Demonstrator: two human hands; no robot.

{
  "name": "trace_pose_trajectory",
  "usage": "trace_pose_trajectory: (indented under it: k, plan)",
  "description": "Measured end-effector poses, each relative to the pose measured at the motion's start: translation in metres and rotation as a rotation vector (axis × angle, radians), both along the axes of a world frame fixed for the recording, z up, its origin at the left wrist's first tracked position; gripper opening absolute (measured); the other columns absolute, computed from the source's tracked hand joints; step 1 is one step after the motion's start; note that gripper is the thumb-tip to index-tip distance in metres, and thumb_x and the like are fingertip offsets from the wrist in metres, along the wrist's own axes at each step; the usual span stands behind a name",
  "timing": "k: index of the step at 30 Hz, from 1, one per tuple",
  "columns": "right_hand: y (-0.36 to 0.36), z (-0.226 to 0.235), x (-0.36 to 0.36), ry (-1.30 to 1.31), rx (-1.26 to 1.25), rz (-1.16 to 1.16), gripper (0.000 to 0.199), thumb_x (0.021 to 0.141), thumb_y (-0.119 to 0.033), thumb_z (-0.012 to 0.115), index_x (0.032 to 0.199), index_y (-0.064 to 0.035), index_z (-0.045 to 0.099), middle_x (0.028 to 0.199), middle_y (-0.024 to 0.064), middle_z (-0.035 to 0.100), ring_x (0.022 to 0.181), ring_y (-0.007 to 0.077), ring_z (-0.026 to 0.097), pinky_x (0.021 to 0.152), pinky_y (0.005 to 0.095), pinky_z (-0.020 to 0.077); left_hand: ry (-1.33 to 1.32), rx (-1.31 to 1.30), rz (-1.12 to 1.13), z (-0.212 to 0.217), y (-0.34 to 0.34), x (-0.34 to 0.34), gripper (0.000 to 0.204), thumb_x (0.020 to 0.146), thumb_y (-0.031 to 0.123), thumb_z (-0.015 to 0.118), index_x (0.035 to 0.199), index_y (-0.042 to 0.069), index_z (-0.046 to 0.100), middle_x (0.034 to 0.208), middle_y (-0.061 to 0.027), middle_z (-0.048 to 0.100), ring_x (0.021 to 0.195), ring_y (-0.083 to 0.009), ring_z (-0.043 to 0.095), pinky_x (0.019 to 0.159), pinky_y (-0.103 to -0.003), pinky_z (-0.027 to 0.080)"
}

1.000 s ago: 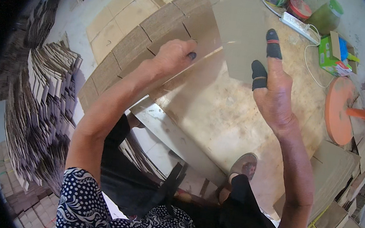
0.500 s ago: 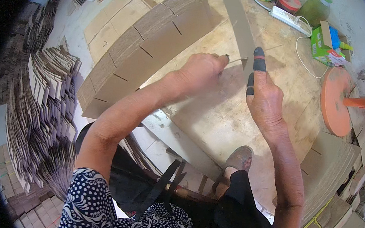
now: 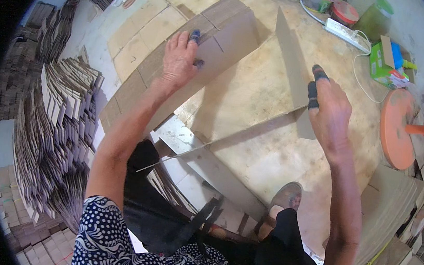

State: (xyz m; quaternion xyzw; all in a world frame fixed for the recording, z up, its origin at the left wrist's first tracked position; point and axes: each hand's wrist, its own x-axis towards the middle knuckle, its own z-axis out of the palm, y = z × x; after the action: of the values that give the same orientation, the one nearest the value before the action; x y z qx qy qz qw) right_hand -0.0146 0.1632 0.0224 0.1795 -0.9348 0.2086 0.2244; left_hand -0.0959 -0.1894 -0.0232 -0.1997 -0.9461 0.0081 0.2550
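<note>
My left hand point(image 3: 179, 62) lies over a curved stack of slotted grey-brown cardboard strips point(image 3: 228, 37). Its fingers rest apart along the top edges, and the thumb is at the front face. Dark covers wrap some fingertips on both hands. My right hand point(image 3: 332, 112) is beside a cardboard strip point(image 3: 290, 55) standing on edge, its thumb and forefinger apart. A second, long strip point(image 3: 254, 129) crosses the first near this hand. Its near end reaches out past the table edge toward my lap. My right hand's other fingers are hidden.
The worktable point(image 3: 258, 90) is pale and stained. At right stand an orange round-topped stool point(image 3: 398, 128) and more stacked cardboard point(image 3: 390, 200). A power strip point(image 3: 346, 35), a green box point(image 3: 382, 63) and jars sit at the back right. Bundled cardboard partitions point(image 3: 57, 136) fill the left.
My left hand has moved left from the strip onto the stack. The strip formerly upright in my right hand now stands lower, with another crossing it. My right hand has shifted slightly right and down.
</note>
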Motion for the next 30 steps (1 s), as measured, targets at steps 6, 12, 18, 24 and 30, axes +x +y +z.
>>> trace_pose_trajectory:
  k: [6, 12, 18, 24, 30]
  plan:
    - [-0.009, -0.025, -0.027, -0.500, 0.170, -0.130, 0.042, 0.077, -0.003, 0.057, 0.118, -0.0034, 0.049, 0.087, 0.0218, 0.061, 0.078, 0.0380, 0.061, 0.067, 0.0475, 0.0471, -0.487, 0.340, 0.233, 0.035, -0.001, -0.013, 0.029, 0.068, 0.014, 0.071, 0.087, 0.001, 0.054, 0.091, -0.0203, 0.060, 0.088, -0.0348, 0.058, 0.070, -0.043, 0.046]
    - [-0.004, 0.014, 0.003, -0.522, -0.006, -0.114, 0.060, 0.074, 0.000, 0.058, 0.131, -0.0058, 0.042, 0.075, 0.0230, 0.061, 0.072, 0.0399, 0.061, 0.065, 0.0457, 0.0480, -0.575, 0.179, -0.007, 0.015, -0.005, -0.011, 0.014, 0.074, 0.005, 0.062, 0.082, -0.002, 0.052, 0.067, -0.0174, 0.050, 0.060, -0.0256, 0.049, 0.057, -0.039, 0.041]
    - [0.000, 0.043, 0.041, -0.368, -0.175, 0.023, 0.068, 0.071, 0.002, 0.060, 0.135, -0.0068, 0.039, 0.072, 0.0199, 0.060, 0.066, 0.0366, 0.061, 0.057, 0.0432, 0.0472, -0.575, 0.377, -0.070, 0.026, -0.012, -0.029, 0.016, 0.074, 0.004, 0.054, 0.089, 0.003, 0.060, 0.085, -0.0202, 0.062, 0.085, -0.0377, 0.059, 0.073, -0.045, 0.047]
    - [0.007, 0.046, 0.057, -0.271, -0.121, 0.142, 0.081, 0.064, 0.003, 0.059, 0.140, -0.0071, 0.032, 0.075, 0.0173, 0.059, 0.063, 0.0350, 0.059, 0.056, 0.0427, 0.0475, -0.474, 0.144, -0.078, 0.029, 0.033, -0.007, 0.013, 0.074, 0.006, 0.056, 0.087, 0.006, 0.058, 0.081, -0.0202, 0.062, 0.077, -0.0375, 0.061, 0.068, -0.046, 0.047]
    - [0.018, 0.028, 0.058, -0.257, -0.167, 0.139, 0.084, 0.063, 0.004, 0.058, 0.141, -0.0060, 0.029, 0.077, 0.0178, 0.060, 0.066, 0.0350, 0.060, 0.058, 0.0423, 0.0491, -0.631, 0.083, -0.165, 0.021, 0.125, 0.044, 0.011, 0.073, 0.004, 0.056, 0.085, 0.003, 0.055, 0.080, -0.0204, 0.061, 0.079, -0.0402, 0.060, 0.067, -0.046, 0.048]
